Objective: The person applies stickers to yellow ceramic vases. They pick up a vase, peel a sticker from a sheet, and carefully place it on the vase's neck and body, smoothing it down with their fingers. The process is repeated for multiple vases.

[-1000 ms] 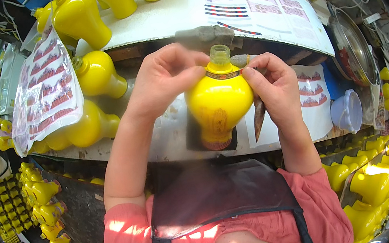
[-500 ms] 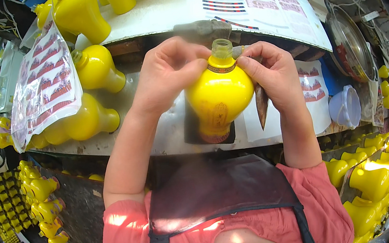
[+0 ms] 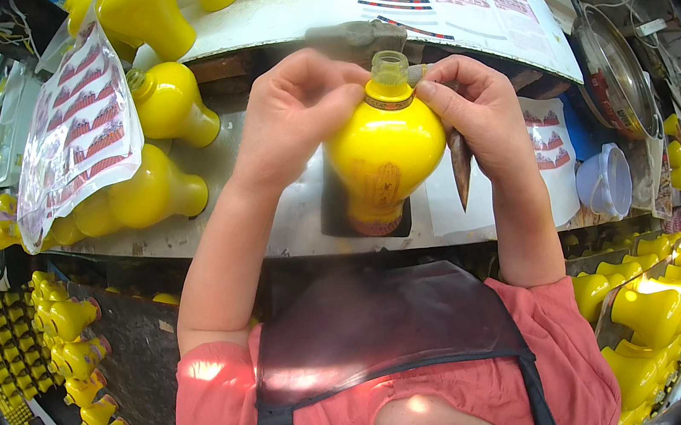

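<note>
A glossy yellow bottle (image 3: pixel 388 150) with a bare glass mouth stands upright on a dark mat (image 3: pixel 339 217) at the bench's near edge. A thin dark patterned decal strip (image 3: pixel 389 104) curves across the front of its neck. My left hand (image 3: pixel 298 115) pinches at the strip's left end, thumb against forefinger. On the other side, my right hand (image 3: pixel 477 108) pinches at the right end. From under my right fingers a brown pointed tool (image 3: pixel 461 171) hangs, tip down. The fingertips cover the strip's ends.
Sheets of printed decals (image 3: pixel 81 135) drape over yellow bottles lying at left. A white board (image 3: pixel 305 11) behind holds more decals and upright bottles. At right are a small pale bucket (image 3: pixel 605 182) and a round metal pan (image 3: pixel 619 73). Yellow bottles fill racks on both sides.
The bench and bottle sit slightly higher in the picture. Both hands keep their pinch at the neck, with only a slight shift.
</note>
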`<state>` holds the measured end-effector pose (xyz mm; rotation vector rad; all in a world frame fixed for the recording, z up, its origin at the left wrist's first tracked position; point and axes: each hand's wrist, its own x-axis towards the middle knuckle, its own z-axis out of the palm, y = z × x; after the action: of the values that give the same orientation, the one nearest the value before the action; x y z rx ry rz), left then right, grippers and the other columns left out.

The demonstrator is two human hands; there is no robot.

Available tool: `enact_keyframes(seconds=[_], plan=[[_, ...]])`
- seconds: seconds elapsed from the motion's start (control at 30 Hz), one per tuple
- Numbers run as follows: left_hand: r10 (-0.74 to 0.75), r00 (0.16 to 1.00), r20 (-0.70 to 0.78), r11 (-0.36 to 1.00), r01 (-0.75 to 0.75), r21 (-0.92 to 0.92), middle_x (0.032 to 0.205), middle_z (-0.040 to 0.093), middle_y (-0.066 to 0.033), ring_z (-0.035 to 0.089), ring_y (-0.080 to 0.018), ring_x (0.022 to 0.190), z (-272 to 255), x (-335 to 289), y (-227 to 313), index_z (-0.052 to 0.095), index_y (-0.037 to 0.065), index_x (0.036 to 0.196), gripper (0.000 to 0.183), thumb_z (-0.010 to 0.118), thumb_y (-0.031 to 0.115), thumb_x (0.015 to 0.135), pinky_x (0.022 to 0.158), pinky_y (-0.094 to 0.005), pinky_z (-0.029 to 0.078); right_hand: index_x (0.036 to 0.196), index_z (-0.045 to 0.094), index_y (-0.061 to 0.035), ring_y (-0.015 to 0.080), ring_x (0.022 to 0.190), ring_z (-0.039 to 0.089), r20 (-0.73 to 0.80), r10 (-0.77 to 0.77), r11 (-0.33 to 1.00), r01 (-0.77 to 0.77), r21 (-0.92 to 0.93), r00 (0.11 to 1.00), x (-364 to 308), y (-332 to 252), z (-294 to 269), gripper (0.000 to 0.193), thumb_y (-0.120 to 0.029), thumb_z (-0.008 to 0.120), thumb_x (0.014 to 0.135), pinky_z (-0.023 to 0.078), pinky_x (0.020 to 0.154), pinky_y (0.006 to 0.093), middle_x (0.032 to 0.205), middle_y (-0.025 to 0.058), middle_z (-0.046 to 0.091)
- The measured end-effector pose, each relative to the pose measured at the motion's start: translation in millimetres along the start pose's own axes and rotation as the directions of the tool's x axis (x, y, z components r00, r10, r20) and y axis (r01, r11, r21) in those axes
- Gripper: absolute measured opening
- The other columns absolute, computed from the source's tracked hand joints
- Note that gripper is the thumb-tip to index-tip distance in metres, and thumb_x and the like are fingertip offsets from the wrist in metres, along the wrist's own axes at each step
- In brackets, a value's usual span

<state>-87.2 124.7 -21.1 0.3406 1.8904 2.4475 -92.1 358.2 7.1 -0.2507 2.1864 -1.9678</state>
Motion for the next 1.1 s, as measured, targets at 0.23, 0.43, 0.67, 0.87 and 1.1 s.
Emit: enact_keyframes(seconds=[0.23, 0.43, 0.67, 0.87, 1.1], plan=[[0.001, 1.000, -0.009, 1.000, -0.001, 0.000, 0.105, 0.074, -0.0071, 0.065, -0.0099, 0.092, -0.9, 1.7, -2.6, 0.066, 0.003, 0.092, 0.006, 0.072, 0.001, 0.090, 0.088, -0.0277, 0.054, 0.142, 0.058, -0.0023, 0.0046, 0.063, 0.054, -0.086, 0.128, 0.986, -0.118, 0.115, 0.988, 1.5, -10.7, -9.4, 0.052, -0.016, 0.069, 0.093, 0.044, 0.059, 0.0202, 0.076, -0.0004, 0.064], [0.017, 1.000, -0.016, 0.993, -0.019, -0.117, 0.109, 0.072, -0.0062, 0.065, -0.0120, 0.103, -1.1, 2.7, -9.2, 0.067, 0.003, 0.114, 0.020, 0.066, 0.009, 0.096, 0.098, -0.0287, 0.050, 0.154, 0.044, -0.0011, 0.0051, 0.061, 0.056, 0.052, 0.054, 0.995, -0.049, -0.089, 0.997, -30.1, -2.1, 10.1, 0.084, -0.018, 0.080, 0.080, 0.045, 0.057, 0.0218, 0.077, 0.0018, 0.065], [0.080, 0.996, 0.025, 0.989, -0.076, -0.125, 0.120, 0.063, -0.0055, 0.056, -0.0130, 0.110, 4.4, -2.9, -7.6, 0.061, 0.001, 0.131, 0.041, 0.061, 0.027, 0.099, 0.099, -0.0287, 0.045, 0.150, 0.049, 0.0017, 0.0067, 0.067, 0.060, 0.124, 0.081, 0.994, -0.090, 0.064, 0.989, -7.1, 21.9, -2.5, 0.079, -0.019, 0.080, 0.080, 0.048, 0.059, 0.0242, 0.086, 0.0056, 0.068], [0.022, 0.998, -0.067, 0.983, -0.009, 0.181, 0.114, 0.062, -0.0019, 0.053, -0.0102, 0.100, 12.4, -2.0, -1.5, 0.063, 0.005, 0.123, 0.038, 0.077, 0.016, 0.090, 0.096, -0.0262, 0.044, 0.149, 0.052, -0.0009, 0.0052, 0.069, 0.053, 0.195, 0.098, 0.987, -0.121, 0.109, 0.976, 3.3, 27.3, -6.6, 0.081, -0.029, 0.080, 0.079, 0.044, 0.061, 0.0215, 0.089, 0.0021, 0.065], [-0.092, 0.995, -0.045, 0.989, 0.097, 0.113, 0.106, 0.065, -0.0014, 0.059, -0.0099, 0.097, 6.8, 7.9, 1.2, 0.065, 0.004, 0.113, 0.024, 0.074, 0.010, 0.091, 0.093, -0.0255, 0.047, 0.144, 0.059, -0.0037, 0.0043, 0.071, 0.052, 0.134, -0.052, 0.997, 0.044, 0.058, 0.990, 15.1, 12.3, -12.6, 0.063, -0.032, 0.072, 0.090, 0.044, 0.064, 0.0208, 0.099, 0.0045, 0.069]])
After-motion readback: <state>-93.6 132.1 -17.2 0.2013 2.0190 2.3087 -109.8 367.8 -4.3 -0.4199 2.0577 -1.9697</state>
